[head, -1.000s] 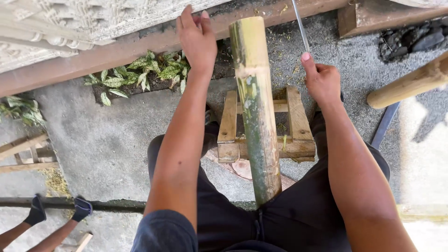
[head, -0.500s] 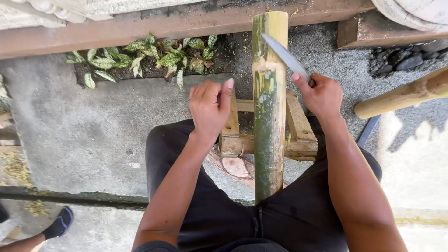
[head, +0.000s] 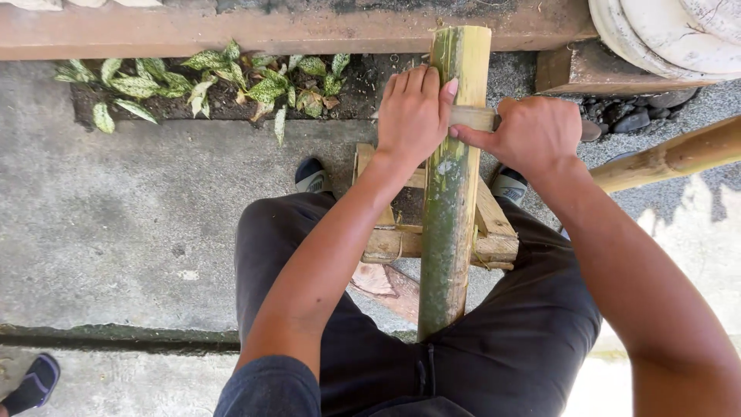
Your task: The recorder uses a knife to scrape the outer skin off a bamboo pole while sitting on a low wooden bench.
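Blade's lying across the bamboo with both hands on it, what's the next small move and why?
Probably draw the blade toward the body along the bamboo. The right hand grips the handle, the left hand presses the far end, and the blade sits flat across the upper part, with long green skin below it.

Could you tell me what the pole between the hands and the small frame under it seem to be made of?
Pole: bamboo, seemingly; round, green-yellow, mottled skin. Frame: unpainted wood, pale rough slats showing grain.
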